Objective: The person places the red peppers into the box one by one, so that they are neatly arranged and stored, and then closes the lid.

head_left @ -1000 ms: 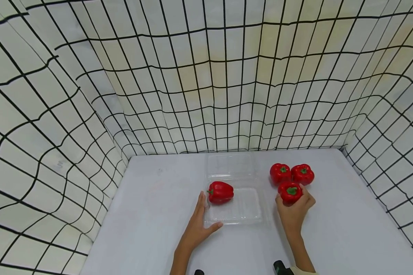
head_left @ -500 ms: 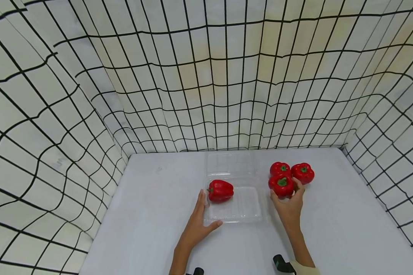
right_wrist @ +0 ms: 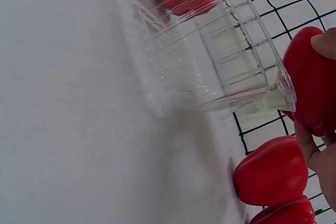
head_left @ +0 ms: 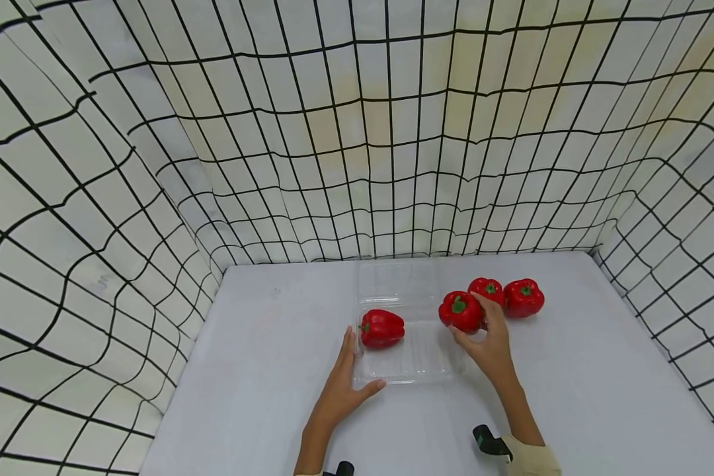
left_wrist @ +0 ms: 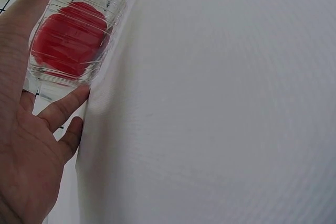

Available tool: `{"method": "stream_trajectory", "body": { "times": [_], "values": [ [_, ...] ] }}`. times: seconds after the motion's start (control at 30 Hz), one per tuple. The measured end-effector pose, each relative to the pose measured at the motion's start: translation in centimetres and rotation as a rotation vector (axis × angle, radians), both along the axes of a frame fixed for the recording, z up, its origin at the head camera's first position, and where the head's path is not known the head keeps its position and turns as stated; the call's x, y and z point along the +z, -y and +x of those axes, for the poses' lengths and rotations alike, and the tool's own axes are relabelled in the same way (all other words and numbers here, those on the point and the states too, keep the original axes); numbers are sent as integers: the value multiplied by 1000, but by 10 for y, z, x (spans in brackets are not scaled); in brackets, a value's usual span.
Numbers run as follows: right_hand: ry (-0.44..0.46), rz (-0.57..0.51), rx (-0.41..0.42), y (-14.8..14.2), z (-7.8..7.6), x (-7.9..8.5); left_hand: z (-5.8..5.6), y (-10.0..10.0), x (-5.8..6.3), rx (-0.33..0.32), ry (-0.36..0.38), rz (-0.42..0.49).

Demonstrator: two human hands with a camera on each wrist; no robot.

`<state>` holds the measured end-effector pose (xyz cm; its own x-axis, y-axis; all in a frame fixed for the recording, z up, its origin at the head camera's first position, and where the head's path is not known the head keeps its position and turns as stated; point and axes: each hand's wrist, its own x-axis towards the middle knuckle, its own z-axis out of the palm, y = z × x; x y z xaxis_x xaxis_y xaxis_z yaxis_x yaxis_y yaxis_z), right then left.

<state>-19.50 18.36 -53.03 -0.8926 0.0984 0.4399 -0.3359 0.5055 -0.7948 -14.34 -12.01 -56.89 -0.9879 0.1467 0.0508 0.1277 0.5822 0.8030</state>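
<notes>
Hands [head_left: 491, 345] at box [head_left: 422, 354] and pepper [head_left: 461, 313]

Dressed in cream and black

Behind the right hand [head_left: 492, 345] sits a cream sleeve [head_left: 533, 461] — plain — with a stubby black camera [head_left: 492, 443], bent like an elbow and marked faintly green. A similar rounded black tip [head_left: 345, 469] shows behind the left hand [head_left: 340, 395].

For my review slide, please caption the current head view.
Right hand grips a red bell pepper near an open clear plastic clamshell holding a second pepper; left hand at its left side.
</notes>
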Motion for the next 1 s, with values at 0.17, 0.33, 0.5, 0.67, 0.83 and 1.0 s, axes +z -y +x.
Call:
{"method": "stream_trajectory", "body": {
  "times": [0.17,0.33,0.5,0.67,0.83,1.0],
  "values": [
    [18,47,79,4,-5,0,0,-1,0,3,1,-3],
    [36,88,138,10,-9,2,0,-1,1,10,7,-1],
    [67,201,182,13,-14,3,0,-1,1,11,4,5],
    [73,358,152,16,-18,3,1,-1,1,0,-2,20],
    [99,447,136,20,-20,3,1,-1,2,-1,-3,11],
    [103,525,127,23,-23,4,1,-1,2,0,-2,12]
  ]
}}
